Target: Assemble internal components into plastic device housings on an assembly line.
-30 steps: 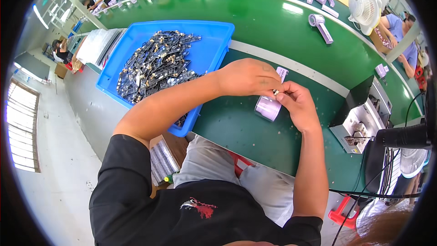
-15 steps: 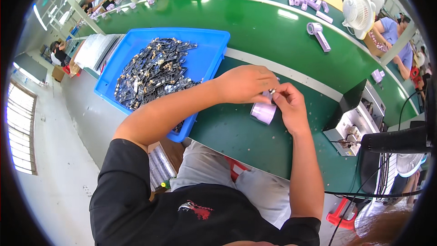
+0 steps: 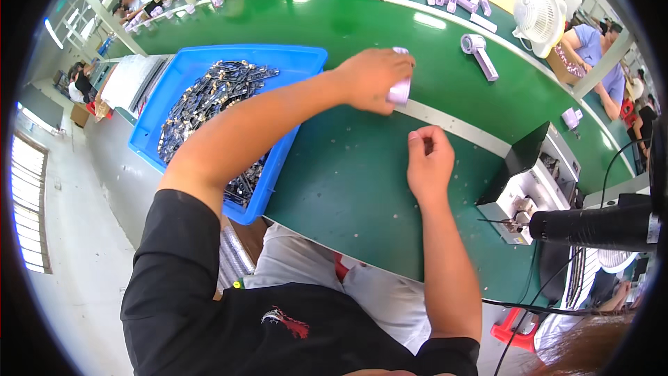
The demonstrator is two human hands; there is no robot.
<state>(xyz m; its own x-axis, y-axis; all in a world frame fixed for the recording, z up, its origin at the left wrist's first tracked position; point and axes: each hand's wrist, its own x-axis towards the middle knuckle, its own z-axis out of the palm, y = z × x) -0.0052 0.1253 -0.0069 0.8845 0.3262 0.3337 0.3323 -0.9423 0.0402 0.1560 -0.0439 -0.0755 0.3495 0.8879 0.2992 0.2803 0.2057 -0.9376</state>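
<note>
Head view: left hand (image 3: 374,81) clamped on lilac part (image 3: 399,92); right hand (image 3: 430,167) curled, can't tell grip; tray (image 3: 299,63) at left, likely for easy reach.

A head-worn camera (wide fisheye) looks down at the nearby hands (image 3: 429,166).

Black short-sleeved shirt (image 3: 233,334) over pale grey trousers (image 3: 390,306), both hands bare.
From where I stand, the shirt looks plain and loose but for a small emblem (image 3: 287,322) on the chest, white at one end and feathering into red at the other. The left sleeve (image 3: 170,247) is roomy and creased, stopping above the elbow; the right sleeve (image 3: 449,356) is black too. The left hand (image 3: 376,80) and right hand (image 3: 430,160) are ungloved, and the trousers fall in soft folds.
</note>
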